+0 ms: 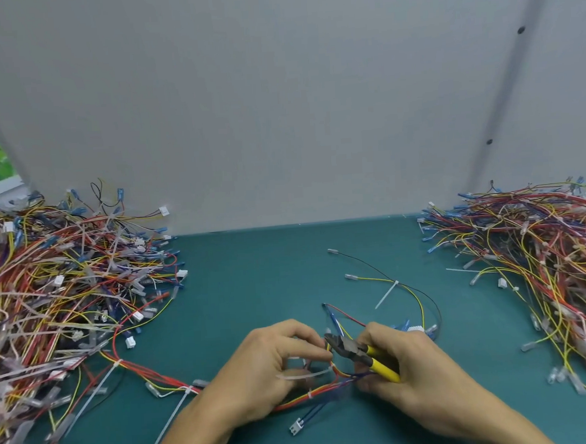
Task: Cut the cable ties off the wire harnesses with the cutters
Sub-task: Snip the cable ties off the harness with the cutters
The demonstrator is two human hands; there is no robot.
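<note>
My right hand [407, 369] grips the yellow-handled cutters [358, 353]; their dark jaws point left toward my left hand. My left hand [270, 370] holds a wire harness [316, 393] of red, yellow and blue wires, fingers curled round it. A translucent white cable tie [304, 375] sticks out sideways from the harness just under my left fingers, right below the jaws. The harness loops on to the right, where another white tie [387, 293] binds a yellow and a black wire. A white connector [296, 427] on blue wires lies below my hands.
A large heap of tied harnesses [59, 298] fills the left of the green mat [254, 282]. Another heap [541, 258] covers the right side. A grey wall panel stands behind the table. A long white tie [174, 414] lies by my left forearm.
</note>
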